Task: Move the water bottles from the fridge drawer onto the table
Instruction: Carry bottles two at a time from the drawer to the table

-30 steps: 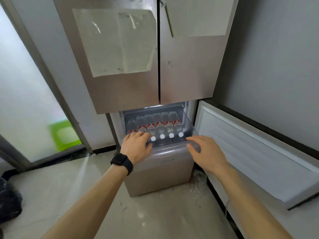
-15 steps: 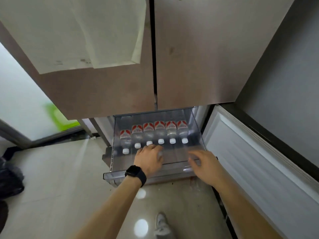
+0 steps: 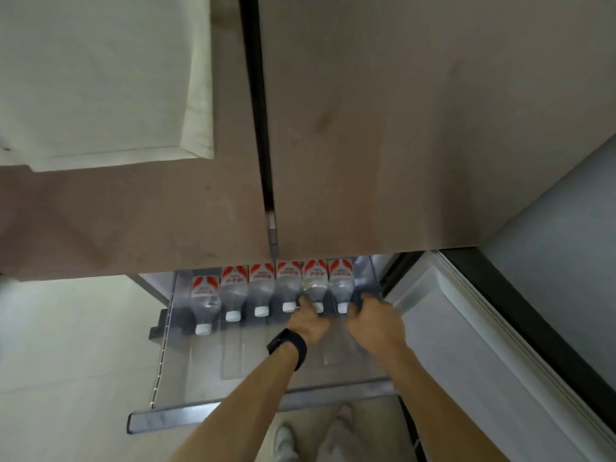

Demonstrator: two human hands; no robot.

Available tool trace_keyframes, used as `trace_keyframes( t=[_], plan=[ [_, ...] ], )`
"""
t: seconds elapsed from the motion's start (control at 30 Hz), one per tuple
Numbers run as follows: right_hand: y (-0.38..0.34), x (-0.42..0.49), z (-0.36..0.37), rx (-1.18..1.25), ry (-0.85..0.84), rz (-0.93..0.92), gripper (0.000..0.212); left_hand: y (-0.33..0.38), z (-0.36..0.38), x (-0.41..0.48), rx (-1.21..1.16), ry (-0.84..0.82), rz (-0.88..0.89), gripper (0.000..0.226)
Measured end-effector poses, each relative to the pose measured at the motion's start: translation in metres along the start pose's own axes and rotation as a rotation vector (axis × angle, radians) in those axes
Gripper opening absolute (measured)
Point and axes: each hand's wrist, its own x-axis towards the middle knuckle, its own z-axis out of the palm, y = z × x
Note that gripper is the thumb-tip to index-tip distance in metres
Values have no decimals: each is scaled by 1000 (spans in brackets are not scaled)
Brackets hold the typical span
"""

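Both hands in the fridge drawer [image 3: 166,418], lower centre!
Six water bottles [image 3: 260,288] lie in a row; left hand [image 3: 308,323] curls round the neck of the fifth bottle [image 3: 315,283], right hand [image 3: 375,323] curled at the last bottle [image 3: 340,283], grip too blurred to call.

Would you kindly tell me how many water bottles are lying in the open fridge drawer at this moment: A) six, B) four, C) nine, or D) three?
A: six water bottles lie side by side in the fridge drawer, white caps toward the person. The left hand and right hand are at the two rightmost.
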Motion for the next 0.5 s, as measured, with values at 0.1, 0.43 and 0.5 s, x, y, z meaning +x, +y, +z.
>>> trace_keyframes(
  t=[0.1, 0.43, 0.5],
  plan=[
    [-7, 20, 0, 20, -62, -3, 27, 5, 6, 10, -65, 49, -76, 66],
    [-7, 66, 50, 247, -302, 138, 24, -1, 4, 12, -119, 45, -94, 38],
    [-5, 66, 60, 332, -236, 170, 28, -3, 1, 8, -169, 22, -120, 37]
  ],
)
